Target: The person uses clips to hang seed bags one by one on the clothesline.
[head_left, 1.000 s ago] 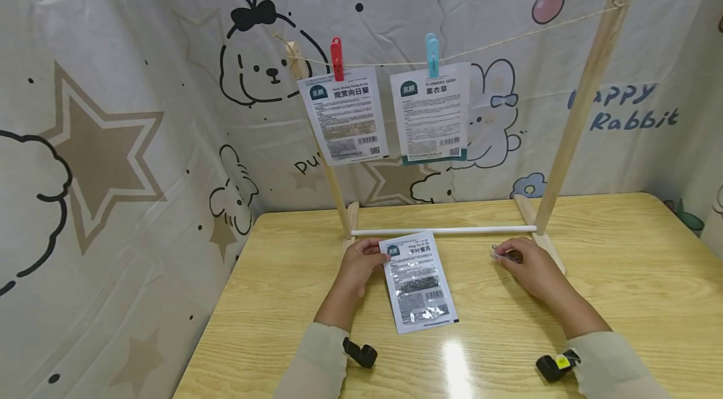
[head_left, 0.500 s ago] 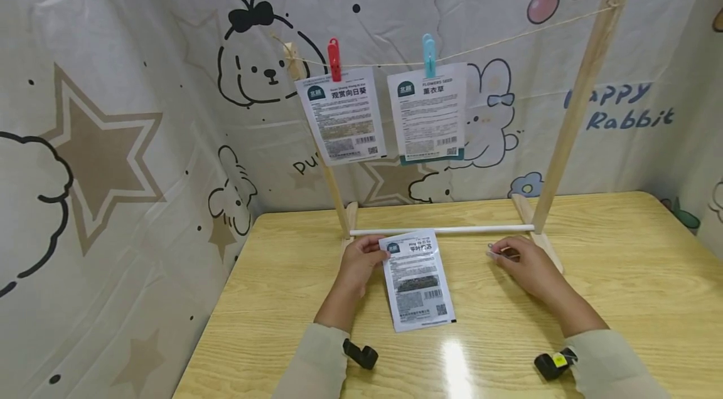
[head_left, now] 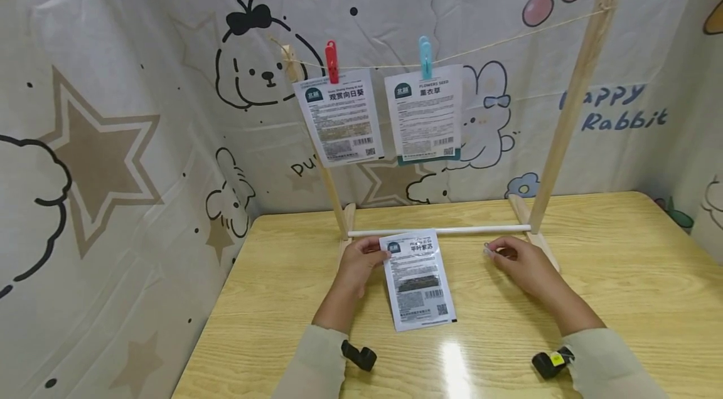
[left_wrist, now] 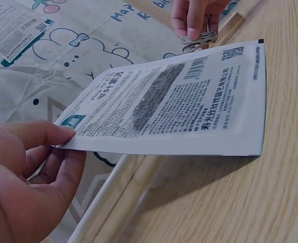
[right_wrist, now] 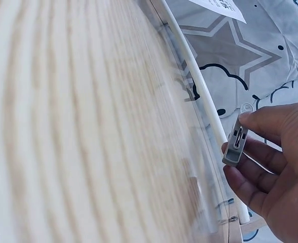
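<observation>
My left hand [head_left: 357,264] pinches the upper left corner of a white seed packet [head_left: 419,283] between thumb and fingers. The packet tilts, its printed side up and its lower edge by the tabletop in the left wrist view. In my right hand [head_left: 522,264] is a small grey clothespin [right_wrist: 235,144], held between thumb and fingertips, to the right of the packet and apart from it. Above, a red clothespin [head_left: 332,62] and a light blue clothespin [head_left: 425,58] fix a left packet [head_left: 341,120] and a right packet [head_left: 425,113] to a string [head_left: 497,42].
The string runs between a right wooden post [head_left: 570,110] and a shorter-looking left post [head_left: 330,192]. A white rod [head_left: 480,229] joins their feet low over the wooden table [head_left: 271,298]. Behind hangs a printed cloth [head_left: 186,104].
The right hand has shifted slightly, and the clothespin has turned in its fingers so less of it shows. The packet in the left hand has tilted a little. The head view has drifted slightly.
</observation>
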`<action>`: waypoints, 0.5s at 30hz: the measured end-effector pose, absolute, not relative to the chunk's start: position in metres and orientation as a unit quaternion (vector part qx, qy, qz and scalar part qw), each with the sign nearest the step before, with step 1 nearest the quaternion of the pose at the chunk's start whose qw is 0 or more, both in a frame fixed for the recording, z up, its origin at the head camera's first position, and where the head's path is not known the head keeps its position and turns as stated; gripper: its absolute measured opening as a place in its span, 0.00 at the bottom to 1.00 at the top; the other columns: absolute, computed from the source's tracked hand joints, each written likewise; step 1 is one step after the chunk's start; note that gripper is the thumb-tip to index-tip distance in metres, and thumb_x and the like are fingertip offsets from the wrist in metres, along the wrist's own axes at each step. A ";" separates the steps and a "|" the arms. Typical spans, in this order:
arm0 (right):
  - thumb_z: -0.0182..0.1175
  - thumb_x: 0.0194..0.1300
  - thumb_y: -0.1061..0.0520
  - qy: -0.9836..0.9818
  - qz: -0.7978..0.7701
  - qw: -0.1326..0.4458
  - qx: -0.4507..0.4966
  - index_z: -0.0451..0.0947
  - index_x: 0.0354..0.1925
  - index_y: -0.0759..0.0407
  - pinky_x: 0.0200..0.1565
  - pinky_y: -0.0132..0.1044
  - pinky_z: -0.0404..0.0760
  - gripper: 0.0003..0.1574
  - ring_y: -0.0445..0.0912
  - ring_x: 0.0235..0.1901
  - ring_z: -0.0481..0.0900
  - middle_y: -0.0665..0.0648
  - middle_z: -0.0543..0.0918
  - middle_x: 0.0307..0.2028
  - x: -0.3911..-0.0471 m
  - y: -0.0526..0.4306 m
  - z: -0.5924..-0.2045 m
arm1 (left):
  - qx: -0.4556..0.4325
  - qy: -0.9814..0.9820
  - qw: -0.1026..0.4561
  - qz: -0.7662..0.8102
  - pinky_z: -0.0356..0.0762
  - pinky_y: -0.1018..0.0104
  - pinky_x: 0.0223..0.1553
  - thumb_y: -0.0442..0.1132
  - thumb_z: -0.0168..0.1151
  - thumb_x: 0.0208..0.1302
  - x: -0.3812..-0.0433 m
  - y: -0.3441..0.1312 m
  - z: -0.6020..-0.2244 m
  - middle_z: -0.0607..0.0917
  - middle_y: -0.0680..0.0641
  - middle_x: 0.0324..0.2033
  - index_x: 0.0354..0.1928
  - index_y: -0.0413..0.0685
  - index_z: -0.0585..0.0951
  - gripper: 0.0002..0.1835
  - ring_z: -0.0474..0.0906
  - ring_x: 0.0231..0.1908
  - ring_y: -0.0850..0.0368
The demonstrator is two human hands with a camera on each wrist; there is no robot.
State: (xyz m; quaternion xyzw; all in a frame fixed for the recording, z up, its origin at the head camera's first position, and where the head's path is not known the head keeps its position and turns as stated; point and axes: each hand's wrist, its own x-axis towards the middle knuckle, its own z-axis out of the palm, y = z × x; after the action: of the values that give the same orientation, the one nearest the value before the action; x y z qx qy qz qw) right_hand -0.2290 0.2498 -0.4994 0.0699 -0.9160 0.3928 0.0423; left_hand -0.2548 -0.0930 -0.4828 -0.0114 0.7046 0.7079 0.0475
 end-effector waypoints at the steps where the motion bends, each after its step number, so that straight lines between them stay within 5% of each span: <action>1: 0.60 0.74 0.53 -0.915 0.395 0.043 0.070 0.81 0.50 0.55 0.45 0.38 0.81 0.11 0.51 0.46 0.85 0.60 0.87 0.49 -0.229 0.250 -0.498 | -0.008 0.705 0.048 0.708 0.83 0.68 0.43 0.26 0.67 0.59 -0.255 -0.093 -0.482 0.85 0.45 0.41 0.51 0.32 0.83 0.17 0.81 0.38 0.61; 15: 0.58 0.74 0.44 -0.913 0.401 0.052 0.061 0.81 0.51 0.54 0.46 0.38 0.80 0.18 0.52 0.48 0.84 0.60 0.86 0.50 -0.226 0.251 -0.487 | 0.004 0.689 0.055 0.722 0.83 0.65 0.39 0.28 0.66 0.63 -0.249 -0.092 -0.474 0.81 0.51 0.38 0.51 0.30 0.81 0.15 0.80 0.35 0.62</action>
State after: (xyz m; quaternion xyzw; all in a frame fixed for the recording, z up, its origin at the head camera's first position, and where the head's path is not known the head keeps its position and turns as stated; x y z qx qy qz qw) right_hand -0.2265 0.2511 -0.4870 0.0613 -0.9127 0.4006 0.0522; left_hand -0.2485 -0.0918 -0.4739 0.0042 0.6894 0.7223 0.0548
